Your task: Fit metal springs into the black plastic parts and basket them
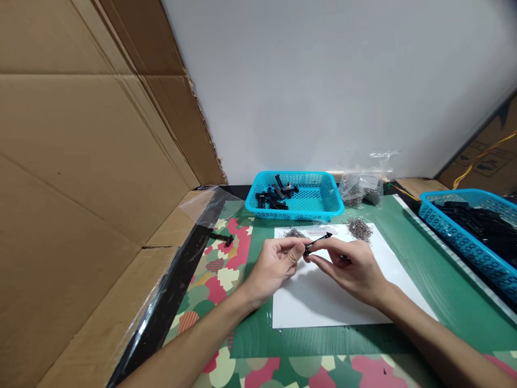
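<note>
Lying pinched between both hands: a small black plastic part (319,241), slim and elongated, long axis running from lower left up to upper right, far tip pointing toward the blue basket (297,213) at the back. Hovering just above the white sheet (323,296), near its far edge, not resting on it.

Gripping the part's upper stretch: right hand (351,267), fingers (323,249) curled narrow around it, thumb underneath. Meeting the lower left end: left hand (274,264), thumb and forefinger closing tight on that end, possibly pressing something tiny against it; too small to tell what. Sitting equally near, both hands, fingertips almost touching each other at the part's lower end, so the part lying between them rather than to either side.

Spreading just beyond the hands on the sheet: two little heaps of small metal pieces, one (294,233) just behind the left hand, another (359,229) behind the right. Holding a few similar black parts (277,195): the blue basket, well beyond the sheet. Lying apart to the left on the patterned mat (214,275): one more black part (222,237). Standing at the far right: a second blue basket (464,242) loaded with dark pieces. Resting behind, near the wall: clear plastic bags (361,189) of metal bits. Flanking the left: cardboard (81,161).
</note>
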Demonstrator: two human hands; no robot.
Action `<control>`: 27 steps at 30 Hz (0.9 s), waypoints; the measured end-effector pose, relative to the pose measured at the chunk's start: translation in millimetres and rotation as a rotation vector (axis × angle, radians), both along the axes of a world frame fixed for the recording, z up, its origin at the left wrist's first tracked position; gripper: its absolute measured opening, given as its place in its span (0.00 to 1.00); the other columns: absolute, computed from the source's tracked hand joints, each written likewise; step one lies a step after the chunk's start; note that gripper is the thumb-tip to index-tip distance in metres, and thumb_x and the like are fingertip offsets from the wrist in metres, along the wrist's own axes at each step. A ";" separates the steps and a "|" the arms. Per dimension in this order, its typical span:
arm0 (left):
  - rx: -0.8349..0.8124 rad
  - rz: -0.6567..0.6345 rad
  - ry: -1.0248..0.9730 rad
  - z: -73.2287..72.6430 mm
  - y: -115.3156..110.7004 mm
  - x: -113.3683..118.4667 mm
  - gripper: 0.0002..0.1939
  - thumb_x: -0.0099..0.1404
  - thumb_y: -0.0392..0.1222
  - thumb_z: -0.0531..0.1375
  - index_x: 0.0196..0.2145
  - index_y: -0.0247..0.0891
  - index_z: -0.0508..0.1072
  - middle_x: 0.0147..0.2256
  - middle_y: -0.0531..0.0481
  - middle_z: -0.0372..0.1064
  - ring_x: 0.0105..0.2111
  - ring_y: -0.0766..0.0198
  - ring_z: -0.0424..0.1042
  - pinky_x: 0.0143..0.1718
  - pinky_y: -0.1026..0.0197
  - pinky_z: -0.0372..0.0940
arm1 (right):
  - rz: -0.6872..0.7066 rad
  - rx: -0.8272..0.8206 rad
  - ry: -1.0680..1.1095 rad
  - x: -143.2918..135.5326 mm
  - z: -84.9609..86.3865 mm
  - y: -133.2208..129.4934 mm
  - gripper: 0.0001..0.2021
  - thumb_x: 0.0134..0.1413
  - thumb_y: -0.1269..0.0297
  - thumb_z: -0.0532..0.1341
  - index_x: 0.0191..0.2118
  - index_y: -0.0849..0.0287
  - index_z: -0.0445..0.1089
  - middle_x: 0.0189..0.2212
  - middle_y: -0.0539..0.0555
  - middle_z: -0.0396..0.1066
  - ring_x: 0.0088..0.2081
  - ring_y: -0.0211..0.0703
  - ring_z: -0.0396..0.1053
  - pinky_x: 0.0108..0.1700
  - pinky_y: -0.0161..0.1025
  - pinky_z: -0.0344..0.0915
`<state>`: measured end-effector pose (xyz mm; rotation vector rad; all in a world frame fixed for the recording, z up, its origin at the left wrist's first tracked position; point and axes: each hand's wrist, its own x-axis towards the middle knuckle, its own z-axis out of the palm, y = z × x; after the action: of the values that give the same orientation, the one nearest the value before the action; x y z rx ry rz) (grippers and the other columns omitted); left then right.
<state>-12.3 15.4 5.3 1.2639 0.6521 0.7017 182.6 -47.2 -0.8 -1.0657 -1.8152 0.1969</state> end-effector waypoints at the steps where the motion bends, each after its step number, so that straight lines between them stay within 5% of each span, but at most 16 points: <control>1: -0.013 0.003 -0.005 -1.2 0.4 0.1 0.30 0.63 0.64 0.69 0.44 0.29 0.82 0.23 0.57 0.58 0.19 0.77 0.46 0.19 0.69 0.41 | 0.003 -0.005 0.001 -0.2 -0.3 -0.2 0.04 0.65 0.69 0.66 0.44 0.59 0.78 0.20 0.40 0.49 0.20 0.32 0.48 0.22 0.33 0.49; 7: 0.016 0.004 0.044 -7.3 2.7 -2.0 0.31 0.67 0.66 0.64 0.30 0.29 0.78 0.24 0.53 0.62 0.20 0.76 0.46 0.20 0.67 0.38 | -0.033 0.020 0.015 -2.4 0.0 -1.4 0.06 0.65 0.70 0.65 0.46 0.57 0.77 0.19 0.39 0.48 0.19 0.33 0.47 0.22 0.33 0.50; 11: 0.102 0.008 0.035 -3.5 1.3 -1.7 0.28 0.66 0.64 0.66 0.44 0.32 0.81 0.31 0.50 0.69 0.20 0.76 0.51 0.19 0.68 0.45 | -0.060 0.009 0.009 -1.1 1.1 -1.0 0.04 0.66 0.71 0.65 0.42 0.56 0.77 0.18 0.40 0.52 0.19 0.33 0.48 0.22 0.33 0.50; 14: 0.298 0.140 0.072 -0.9 -1.0 -2.3 0.32 0.59 0.56 0.75 0.55 0.38 0.77 0.43 0.47 0.73 0.23 0.75 0.60 0.23 0.68 0.56 | -0.088 -0.031 0.017 1.7 2.0 0.1 0.04 0.65 0.70 0.65 0.39 0.56 0.77 0.17 0.41 0.53 0.19 0.33 0.48 0.22 0.34 0.49; 20: 0.781 0.270 0.223 -1.8 -3.3 -6.2 0.10 0.66 0.42 0.72 0.44 0.39 0.81 0.40 0.49 0.78 0.26 0.71 0.64 0.29 0.66 0.62 | -0.041 -0.127 0.032 6.5 3.7 2.1 0.04 0.65 0.67 0.65 0.38 0.57 0.78 0.18 0.41 0.52 0.20 0.34 0.49 0.24 0.35 0.49; 24: 0.846 0.284 0.300 -2.8 -2.0 -5.7 0.07 0.67 0.39 0.71 0.43 0.38 0.82 0.39 0.48 0.80 0.27 0.68 0.66 0.29 0.65 0.63 | 0.029 -0.299 0.124 12.6 7.3 3.7 0.10 0.68 0.59 0.64 0.38 0.58 0.80 0.19 0.44 0.55 0.22 0.35 0.50 0.25 0.35 0.50; 27: 0.831 0.259 0.400 -5.0 -2.6 -3.5 0.09 0.66 0.42 0.72 0.43 0.38 0.83 0.39 0.48 0.81 0.25 0.67 0.67 0.29 0.63 0.64 | 0.070 -0.448 0.455 17.8 9.1 7.2 0.22 0.70 0.46 0.59 0.39 0.60 0.80 0.18 0.44 0.51 0.20 0.35 0.48 0.22 0.35 0.48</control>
<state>-15.9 12.8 0.3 2.1462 0.9016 0.9948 200.4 -40.1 8.3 -1.1465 -1.4221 0.8504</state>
